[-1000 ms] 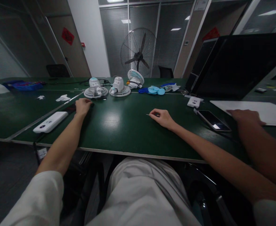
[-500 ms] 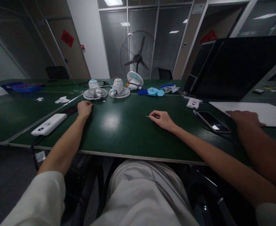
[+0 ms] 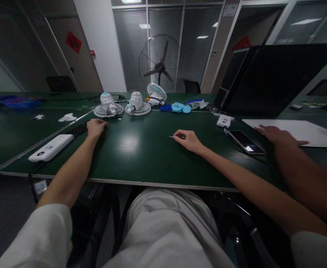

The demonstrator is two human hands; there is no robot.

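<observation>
My right hand (image 3: pixel 189 141) rests low over the green table (image 3: pixel 141 160), thumb and forefinger pinched on a thin, pale needle-like piece (image 3: pixel 171 136) whose tip sticks out to the left. Its exact kind is too small to make out. On the left, my left hand (image 3: pixel 95 128) is closed at the table top, fingertips together; whatever may be between them is hidden. A dark flat strip (image 3: pixel 79 129) lies beside that wrist, leading toward a white device (image 3: pixel 51 147) with a round dark button.
Small white fans (image 3: pixel 137 106) lie behind my hands, near light-blue fan blades (image 3: pixel 181 107). To the right are a phone (image 3: pixel 245 142), a white box (image 3: pixel 224 120) and a large black monitor (image 3: pixel 275 80). Another person's hand (image 3: pixel 281 136) rests on a white board (image 3: pixel 317 132).
The whole view has shifted slightly, so things appear a little further left. Both my hands keep their poses. The other person's hand has moved slightly on the white board.
</observation>
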